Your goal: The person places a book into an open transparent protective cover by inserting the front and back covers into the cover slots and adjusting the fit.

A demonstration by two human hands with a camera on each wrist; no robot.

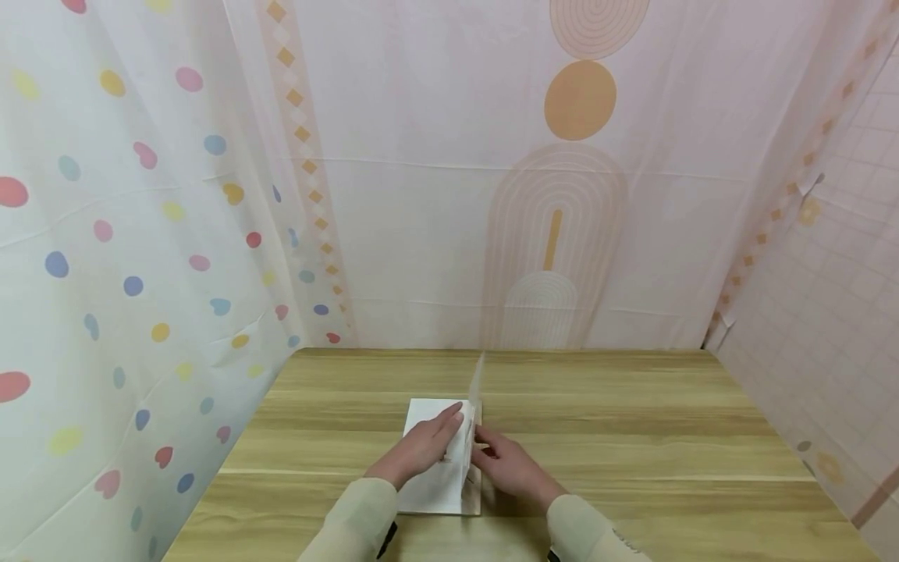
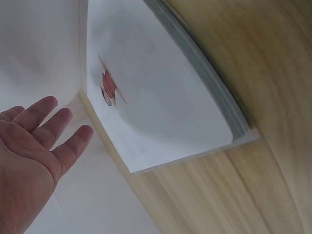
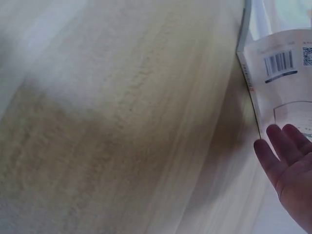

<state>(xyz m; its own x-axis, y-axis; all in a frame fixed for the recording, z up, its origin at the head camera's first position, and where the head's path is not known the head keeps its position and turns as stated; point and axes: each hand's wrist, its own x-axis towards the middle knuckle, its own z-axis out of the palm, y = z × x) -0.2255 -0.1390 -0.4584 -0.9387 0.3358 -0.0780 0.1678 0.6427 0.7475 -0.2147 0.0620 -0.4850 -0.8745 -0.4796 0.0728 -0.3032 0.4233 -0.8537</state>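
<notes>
A book with white pages [image 1: 430, 493] lies on the wooden table, with a thin sheet or cover [image 1: 476, 380] standing up along its right part. My left hand [image 1: 421, 447] is over the white page, its fingers extended toward the upright part. In the left wrist view, the page carries a small reddish picture [image 2: 109, 87]. From the right, my right hand [image 1: 511, 466] has its fingertips at the upright part. The right wrist view has these fingers [image 3: 287, 148] against a pale cover [image 3: 273, 97] printed with a barcode [image 3: 280, 64]. My right thumb is hidden there.
The wood-grain table [image 1: 632, 437] extends to both sides of the book. Behind it hangs a pale patterned curtain [image 1: 414, 250], with a dotted curtain [image 1: 175, 304] at the left and a grid-patterned one [image 1: 829, 336] at the right.
</notes>
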